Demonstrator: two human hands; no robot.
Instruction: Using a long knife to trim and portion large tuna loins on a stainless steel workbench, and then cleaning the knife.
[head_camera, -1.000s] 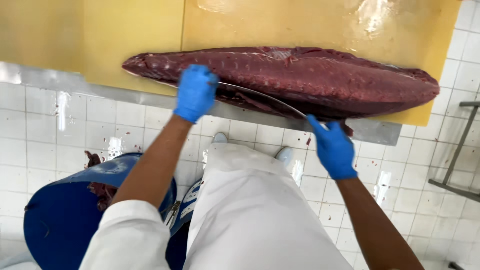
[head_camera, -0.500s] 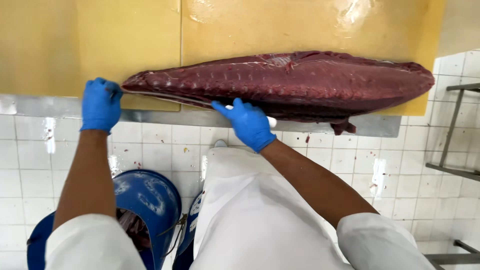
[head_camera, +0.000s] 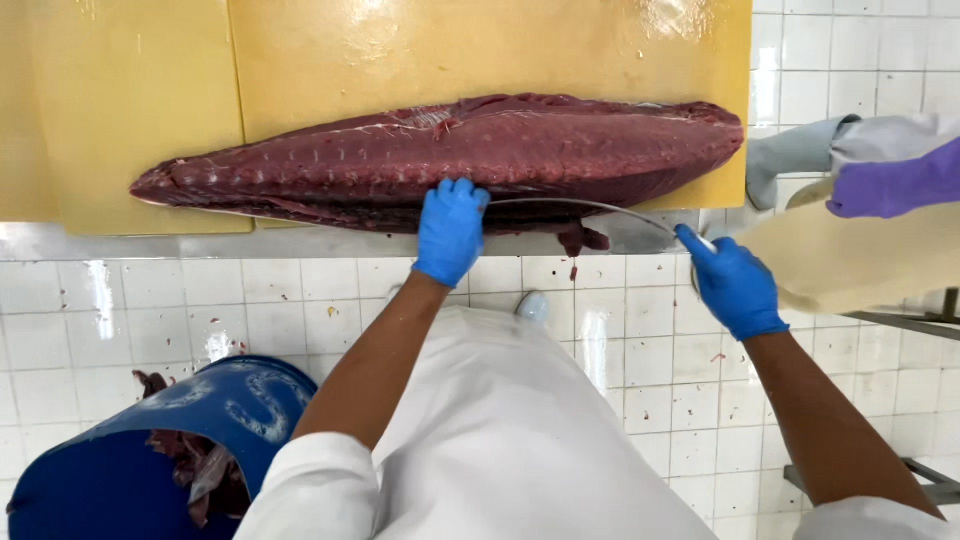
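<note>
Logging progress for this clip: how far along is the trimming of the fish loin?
Done: the loin lies skinned on the yellow board, and scraps sit in the blue bin. In hand: the left hand presses the near edge while the right hand draws a long thin knife along it. Left: a dark flap hangs at that edge.

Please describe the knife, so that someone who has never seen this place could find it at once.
Find the yellow board bearing a long dark red fish loin. Along the loin's near edge, from the left hand to the right hand, runs the knife: the only thin, curved, silvery blade there.
</note>
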